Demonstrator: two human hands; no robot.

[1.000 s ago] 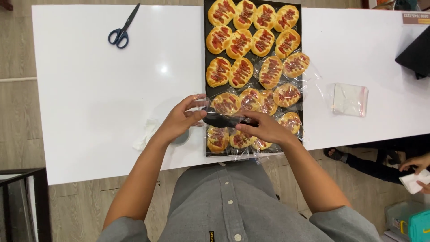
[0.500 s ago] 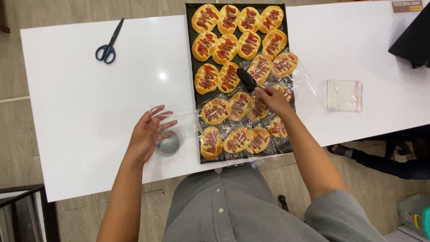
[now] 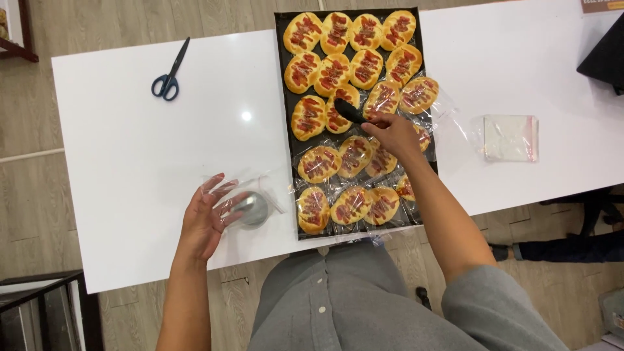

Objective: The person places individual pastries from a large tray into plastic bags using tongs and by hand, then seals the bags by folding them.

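A black tray (image 3: pixel 281 78) on the white table (image 3: pixel 130 149) carries several oval buns topped with red strips. The far buns (image 3: pixel 335 49) are bare; the near ones (image 3: pixel 351 205) sit in clear bags. My right hand (image 3: pixel 393 133) grips black tongs (image 3: pixel 349 110), whose tip touches a bare bun (image 3: pixel 338 117) in the tray's middle row. My left hand (image 3: pixel 208 218) rests left of the tray with fingers spread inside a clear plastic bag (image 3: pixel 244 195), next to a small round metal object (image 3: pixel 253 209).
Blue-handled scissors (image 3: pixel 170 71) lie at the table's far left. A stack of flat clear bags (image 3: pixel 510 138) sits right of the tray. A dark object (image 3: pixel 604 55) occupies the far right corner. Another person's feet (image 3: pixel 552 247) show beyond the right edge.
My hands have separated. The right one carried the tongs up the tray to the bare buns. The left one moved off the tray onto the table with the clear bag.
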